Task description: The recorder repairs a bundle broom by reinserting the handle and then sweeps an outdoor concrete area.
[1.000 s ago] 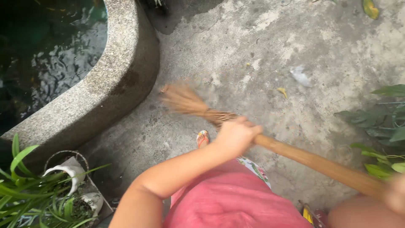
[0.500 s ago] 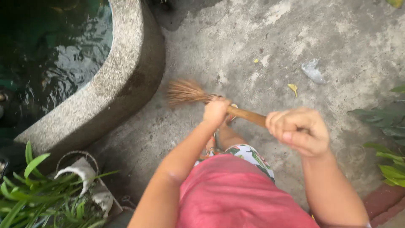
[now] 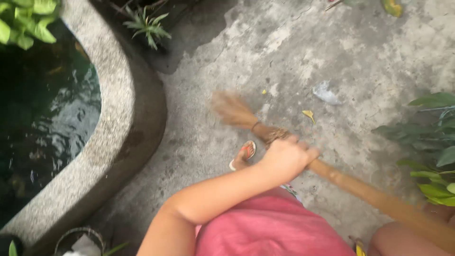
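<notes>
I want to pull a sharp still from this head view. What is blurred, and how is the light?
Head view: the broom bristles are motion-smeared, its handle soft; the left hand slightly blurred; the concrete ground and pond rim sharp. Light is soft and even, with faint reflections on the pond water.

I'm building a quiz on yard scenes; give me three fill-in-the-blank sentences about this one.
1. The left hand grips the wooden-handled straw ____.
2. The curved stone basin on the left holds dark ____.
3. The foot beside the bristles wears a red ____.

Missing words: broom; water; sandal
</notes>
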